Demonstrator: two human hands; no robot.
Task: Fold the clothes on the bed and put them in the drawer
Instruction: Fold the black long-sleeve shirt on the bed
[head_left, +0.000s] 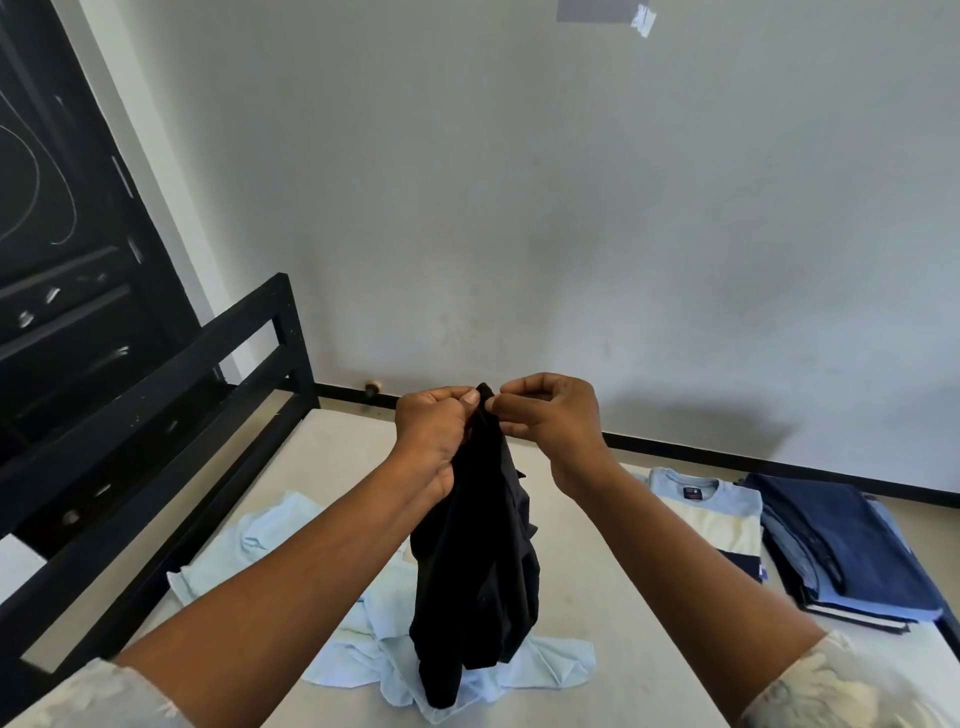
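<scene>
Garment (478, 561): black, bunched lengthwise, hanging upright by its top end.
Left hand (434, 436): clenched round the upper part of the garment, fingers wrapped over the cloth, thumb pressed near the top edge.
Right hand (558, 421): pinching the top tip of the garment between thumb and forefinger; remaining fingers curled.
Garment location: in the air above the near middle of the mattress (623, 675), between both forearms; bottom end down at the blue shirt (358, 613), contact not determinable.
Sleeves (852, 686): pale, patterned, ending on the forearms at the bottom corners of the view.
Blue shirt: light blue, unfolded, crumpled, spread on the mattress under and left of the garment.
Striped T-shirt (711, 514): folded flat, collar at the far end, right of the garment; bands of light blue, cream and navy.
Stack of trousers (852, 551): folded, dark blue on top, lighter blue layers below, just beside the T-shirt on its right.
Mattress: pale, under all the clothes.
Bed frame (228, 353): black, rail along the left side, corner post at the far end.
Cabinet (67, 291): black, behind the bed frame at left, drawer fronts with metal handles.
Wall (519, 182): grey, black skirting strip at the base, patch of grey tape (597, 10) at the top edge.
</scene>
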